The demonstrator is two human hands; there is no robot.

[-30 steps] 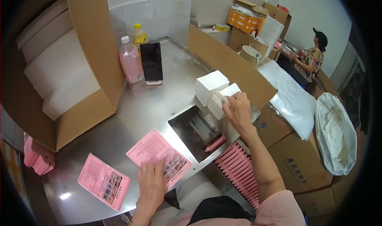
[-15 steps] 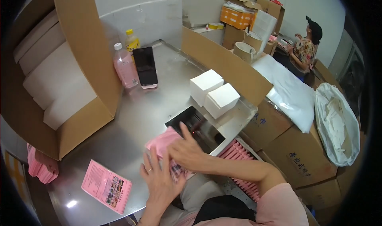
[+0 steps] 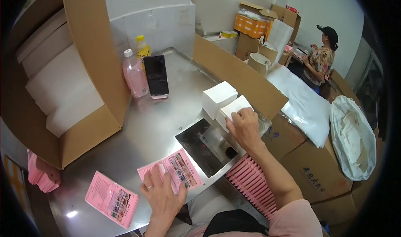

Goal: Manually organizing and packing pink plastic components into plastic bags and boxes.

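Note:
My left hand lies with spread fingers on a pink printed sheet near the table's front edge. A pink folded part shows beside its fingers. With bent fingers, my right hand grips the top of a white stack of folded tissues; its fingertips are partly hidden. A second white stack stands directly to the left of it. Between my hands is a dark rectangular recess in the tabletop, with a metal piece and a small red light inside. A flat pile of pink printed sheets rests left of my left hand.
An open carton of white stacks stands left. Behind are a pink bottle, a yellow bottle and a phone. Pink packets fill a container below right. Another person's hand touches pink packets far left. A person works behind.
My right hand has left the pink sheet and moved up and right to the white stack. The sheet, bunched over the recess before, now lies flat under my left hand.

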